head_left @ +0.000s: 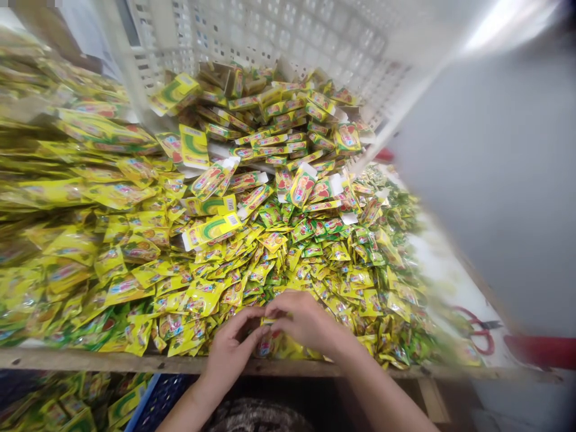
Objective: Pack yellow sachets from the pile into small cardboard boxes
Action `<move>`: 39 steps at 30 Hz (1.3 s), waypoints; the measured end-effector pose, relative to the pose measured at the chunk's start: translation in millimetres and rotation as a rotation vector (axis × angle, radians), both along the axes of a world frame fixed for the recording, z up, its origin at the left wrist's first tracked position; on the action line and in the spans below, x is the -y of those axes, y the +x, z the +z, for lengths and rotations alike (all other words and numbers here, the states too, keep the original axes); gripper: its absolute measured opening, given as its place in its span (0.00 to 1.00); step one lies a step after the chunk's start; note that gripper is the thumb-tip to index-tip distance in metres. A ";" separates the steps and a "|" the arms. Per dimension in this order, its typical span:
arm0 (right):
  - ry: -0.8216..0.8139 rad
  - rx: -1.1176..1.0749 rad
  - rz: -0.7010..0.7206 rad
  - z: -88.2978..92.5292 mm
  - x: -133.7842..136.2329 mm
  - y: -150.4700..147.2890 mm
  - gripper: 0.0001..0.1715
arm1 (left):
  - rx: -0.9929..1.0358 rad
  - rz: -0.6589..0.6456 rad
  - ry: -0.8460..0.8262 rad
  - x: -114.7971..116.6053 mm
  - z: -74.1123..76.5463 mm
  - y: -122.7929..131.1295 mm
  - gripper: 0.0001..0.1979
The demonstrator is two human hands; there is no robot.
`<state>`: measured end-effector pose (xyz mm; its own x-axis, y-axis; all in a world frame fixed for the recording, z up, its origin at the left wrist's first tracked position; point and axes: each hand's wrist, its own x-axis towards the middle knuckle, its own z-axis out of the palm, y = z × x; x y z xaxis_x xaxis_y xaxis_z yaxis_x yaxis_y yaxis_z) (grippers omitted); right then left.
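At the near edge of the table, my left hand (231, 343) and my right hand (308, 321) meet with fingertips pinched together. A sliver of yellow shows between them, but my fingers cover most of it, and I cannot tell whether it is a sachet or a box. Small yellow sachets (265, 273) lie heaped around and beyond my hands, mixed with green sachets (306, 229). Farther back, flat yellow printed cartons (213, 230), some with white end flaps sticking out, spill over the heap.
A white perforated crate (171, 57) lies tipped at the back, cartons pouring from it. Larger yellow packets (67, 192) pile up on the left. Red-handled scissors (483, 333) lie on the right near a red bar (540, 351). Below the wooden edge (90, 360) is a blue crate (146, 399).
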<state>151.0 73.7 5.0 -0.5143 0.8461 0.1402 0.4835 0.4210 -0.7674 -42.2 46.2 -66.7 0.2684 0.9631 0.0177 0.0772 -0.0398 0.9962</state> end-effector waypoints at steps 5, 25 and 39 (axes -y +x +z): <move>0.144 -0.028 -0.090 -23.5 8.6 -2.4 0.08 | -0.090 0.009 0.103 -1.2 -4.7 -4.8 0.09; 0.255 0.264 0.146 -6.1 -5.6 6.2 0.15 | -0.050 -0.062 -0.169 1.6 4.1 -3.5 0.07; 0.207 0.194 0.197 -4.7 -8.0 7.0 0.10 | -0.042 -0.065 -0.162 -0.5 2.2 -2.8 0.07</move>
